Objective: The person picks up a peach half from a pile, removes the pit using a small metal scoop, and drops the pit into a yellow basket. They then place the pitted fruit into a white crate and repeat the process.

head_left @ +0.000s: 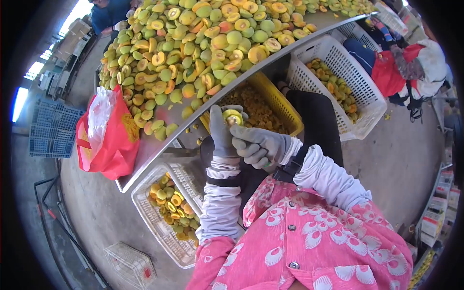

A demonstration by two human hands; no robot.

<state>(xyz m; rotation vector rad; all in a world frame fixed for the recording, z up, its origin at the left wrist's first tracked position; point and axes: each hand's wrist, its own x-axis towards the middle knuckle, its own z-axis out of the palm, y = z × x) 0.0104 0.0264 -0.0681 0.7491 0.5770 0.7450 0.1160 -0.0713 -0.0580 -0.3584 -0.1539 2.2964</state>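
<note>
A pink patterned shirt (290, 227) fills the near part of the head view. Beyond it, the gloved left hand (222, 133) curls around a cut fruit (233, 117), the cut face turned up to the camera. The right hand (261, 145) is beside it, fingers curled and tips at the fruit's lower right edge; whether they pinch a tool, I cannot tell. The fruit looks round, with no clear long axis, and appears against the yellow crate (276, 93) beside the counter (151, 149).
</note>
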